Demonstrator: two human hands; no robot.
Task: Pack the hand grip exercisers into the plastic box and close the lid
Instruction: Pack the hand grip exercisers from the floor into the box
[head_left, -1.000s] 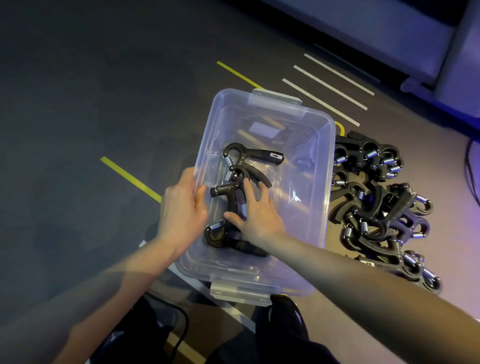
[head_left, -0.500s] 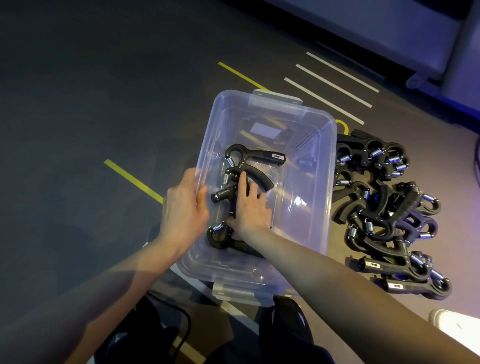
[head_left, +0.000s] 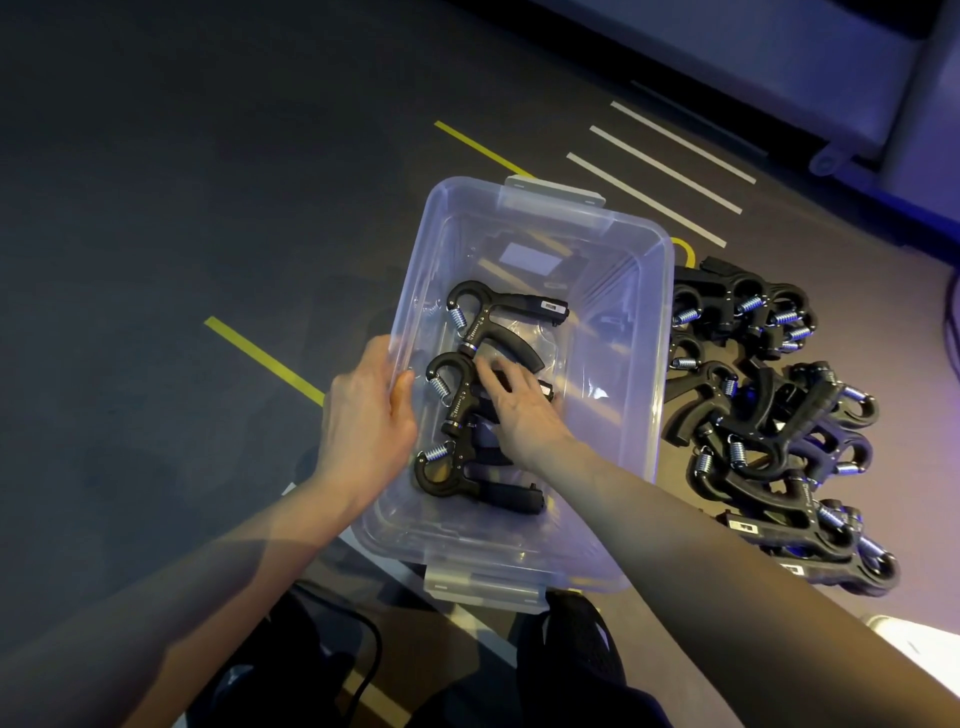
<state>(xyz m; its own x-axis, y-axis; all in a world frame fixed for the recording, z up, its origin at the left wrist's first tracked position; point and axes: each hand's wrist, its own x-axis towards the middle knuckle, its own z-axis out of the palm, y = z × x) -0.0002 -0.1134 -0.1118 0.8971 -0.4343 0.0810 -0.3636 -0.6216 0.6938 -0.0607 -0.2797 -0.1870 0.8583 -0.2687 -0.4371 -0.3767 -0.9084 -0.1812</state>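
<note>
Exercisers in the plastic box (head_left: 660, 312) now lie in a tidier row along its left wall: the middle exerciser (head_left: 452, 395) has turned since a second ago, its hook now pointing toward the far end like the far exerciser (head_left: 493, 322), with the near exerciser (head_left: 452, 475) by the near wall. That suggests arranging goes on, with packing barely begun; the pile of exercisers (head_left: 769, 415) waits on the floor just beside the box's right wall, and no lid shows. Right hand (head_left: 519, 405) lies on the middle exerciser, fingers fairly straight, pressing rather than gripping as far as I can tell. Left hand (head_left: 363, 421) holds the box's left rim, thumb inside.
</note>
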